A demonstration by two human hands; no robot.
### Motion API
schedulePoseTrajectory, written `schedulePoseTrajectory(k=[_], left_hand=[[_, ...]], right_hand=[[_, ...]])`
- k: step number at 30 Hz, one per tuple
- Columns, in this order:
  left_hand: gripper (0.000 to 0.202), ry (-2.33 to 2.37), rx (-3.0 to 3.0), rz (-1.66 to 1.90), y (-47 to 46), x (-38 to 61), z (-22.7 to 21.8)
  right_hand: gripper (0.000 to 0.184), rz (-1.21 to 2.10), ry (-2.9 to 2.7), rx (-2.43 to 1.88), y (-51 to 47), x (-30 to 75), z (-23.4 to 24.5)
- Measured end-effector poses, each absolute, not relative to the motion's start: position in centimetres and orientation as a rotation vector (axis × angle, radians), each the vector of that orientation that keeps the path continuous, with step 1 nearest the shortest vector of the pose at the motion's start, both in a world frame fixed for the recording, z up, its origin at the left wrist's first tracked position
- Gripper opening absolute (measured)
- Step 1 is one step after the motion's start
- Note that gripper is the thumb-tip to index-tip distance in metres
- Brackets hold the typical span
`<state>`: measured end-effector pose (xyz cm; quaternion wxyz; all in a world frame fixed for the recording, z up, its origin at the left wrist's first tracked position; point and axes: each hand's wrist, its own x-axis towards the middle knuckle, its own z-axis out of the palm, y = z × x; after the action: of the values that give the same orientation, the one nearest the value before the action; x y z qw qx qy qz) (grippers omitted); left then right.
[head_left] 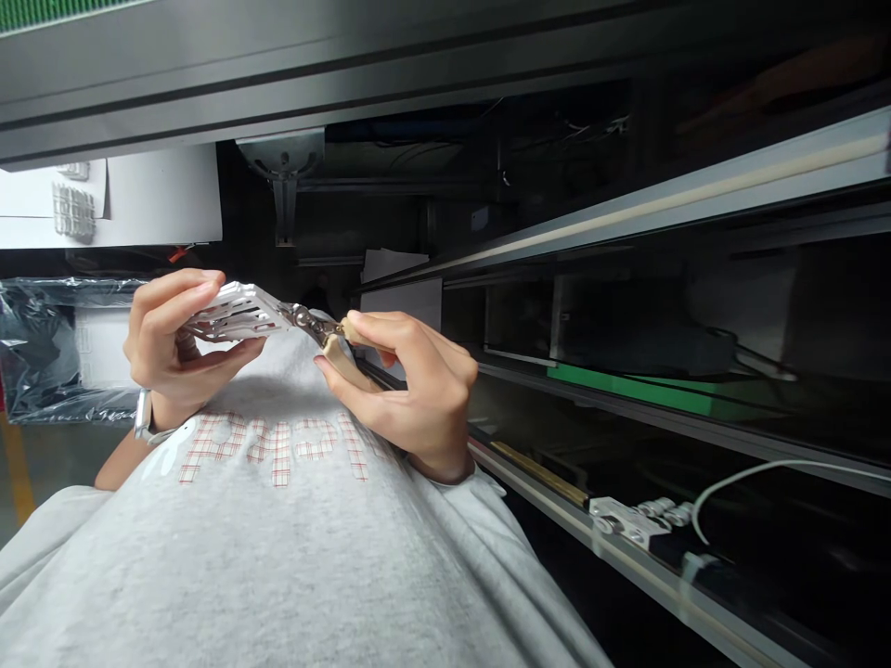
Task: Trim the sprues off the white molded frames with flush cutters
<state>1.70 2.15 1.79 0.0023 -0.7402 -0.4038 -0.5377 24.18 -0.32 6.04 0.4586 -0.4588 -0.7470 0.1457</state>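
Observation:
My left hand [163,339] grips a thin, white slatted part [243,304] between thumb and fingers, in front of the grey shirt. Closed around the beige handles of a pair of pliers [341,362] is my right hand [421,394]. The handles stand a little apart. The metal jaws point left and meet the right end of the slatted part; whether they are closed on it I cannot tell. My left palm and fingers hide the far left end of the part.
A grey metal rail [390,56] crosses the top. White sheets [167,195] bear a clear ribbed piece [73,211] at the left, above clear plastic wrap [104,404]. Dark shelving with a green strip [640,390] and a metal fitting with a cable [630,521] lies right.

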Motion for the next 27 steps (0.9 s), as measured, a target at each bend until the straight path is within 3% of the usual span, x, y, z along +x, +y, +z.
schedulePoseTrajectory(k=[8, 15, 27], left_hand=[[0.074, -1.249, -2.316, -1.71, 2.43, 1.38, 1.69], [0.071, -1.205, -2.338, -1.713, 2.77, 1.07, 1.51], [0.066, -1.262, -2.259, -1.778, 3.06, 1.02, 1.15]], right_hand=[[0.031, 0.379, -1.851, -1.151, -0.09, 23.92, 6.22], [0.032, 0.61, -1.726, -1.178, -0.29, 24.08, 5.71], [0.035, 0.594, -1.738, -1.15, -0.21, 23.7, 6.54]])
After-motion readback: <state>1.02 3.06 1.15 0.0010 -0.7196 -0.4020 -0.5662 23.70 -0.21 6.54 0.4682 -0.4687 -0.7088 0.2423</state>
